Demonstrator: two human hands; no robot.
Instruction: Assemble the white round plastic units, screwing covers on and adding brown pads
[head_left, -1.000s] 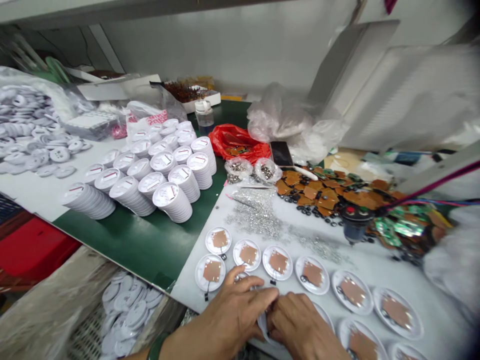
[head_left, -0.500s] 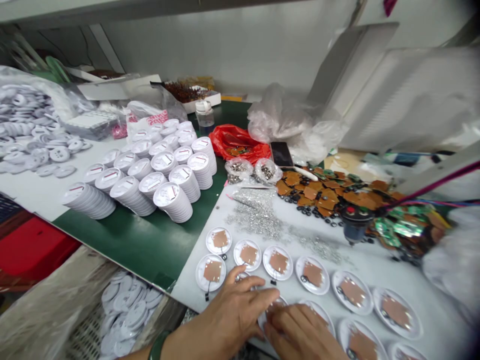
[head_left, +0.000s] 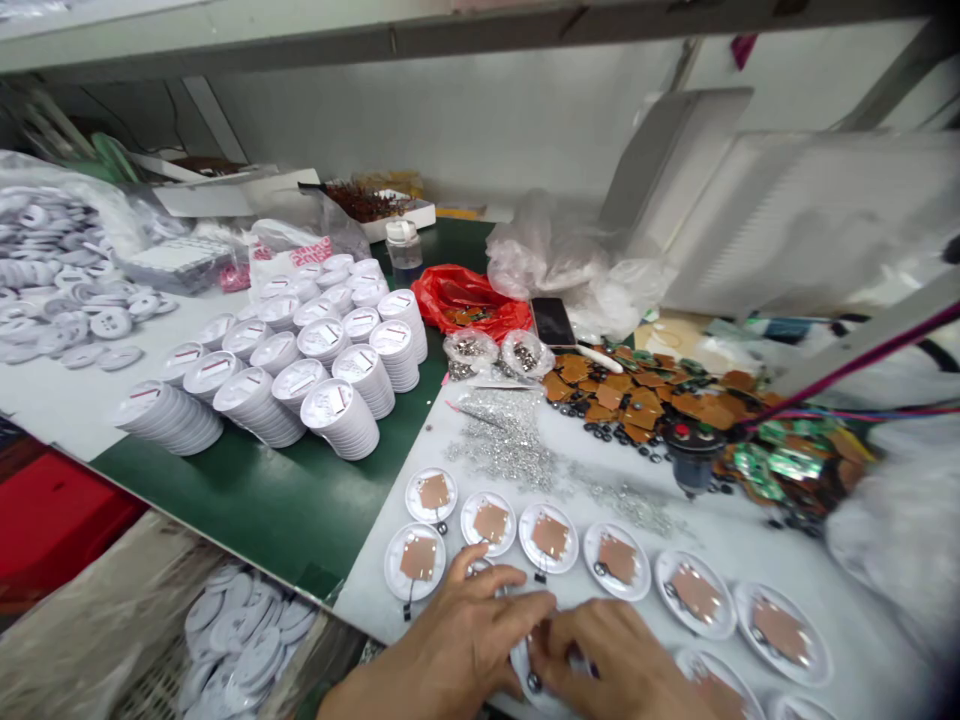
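Observation:
Round white plastic dishes, each with a brown square board such as this one (head_left: 550, 537), lie in rows on the white work surface (head_left: 420, 450). My left hand (head_left: 457, 630) reaches in from the bottom, fingers spread over a dish, its fingertips near my right hand. My right hand (head_left: 607, 655) is bent over a white dish (head_left: 523, 660) at the bottom centre, with thumb and fingers drawn together. Whatever lies between those fingers is hidden. A small black round part (head_left: 533, 682) shows at that dish's edge.
Stacks of white dishes (head_left: 341, 420) stand on the green table (head_left: 285, 500). Small metal parts (head_left: 506, 440), brown boards (head_left: 641, 408), a red bag (head_left: 450, 290) and a hanging screwdriver tool (head_left: 691, 455) lie beyond the hands. A crate of white discs (head_left: 244, 640) sits lower left.
The view has tilted a little, so the scene sits lower and slightly left. My right hand has shifted slightly over its dish; my left hand keeps nearly the same pose.

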